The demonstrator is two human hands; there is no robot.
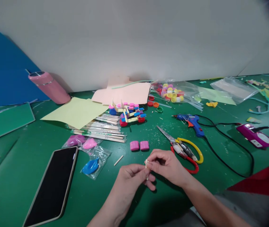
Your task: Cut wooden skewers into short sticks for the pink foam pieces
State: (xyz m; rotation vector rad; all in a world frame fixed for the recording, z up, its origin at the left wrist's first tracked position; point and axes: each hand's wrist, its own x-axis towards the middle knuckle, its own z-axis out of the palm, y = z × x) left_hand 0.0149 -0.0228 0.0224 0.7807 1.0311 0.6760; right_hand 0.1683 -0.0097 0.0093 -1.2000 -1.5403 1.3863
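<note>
My left hand point(131, 183) is pinched around a short, pale wooden stick point(146, 162), held roughly upright near the table's front. Thumb and finger of my right hand point(169, 165) close on the stick's upper end, where the detail is too small to make out. Just beyond my hands, two pink rounded pieces point(139, 145) sit side by side. Left of them lies another short stick piece point(118, 160). Close to my right hand are scissors point(184, 149) with red and yellow handles, their blades pointing away to the left.
A blue glue gun point(192, 122) is corded to a purple power unit point(255, 135). Small stick-and-cap models point(132, 115) stand near wrapped sticks point(101, 129). A phone point(52, 186), clay packets point(92, 164), a pink flask point(50, 88) and a bag of caps point(170, 91) surround the work area.
</note>
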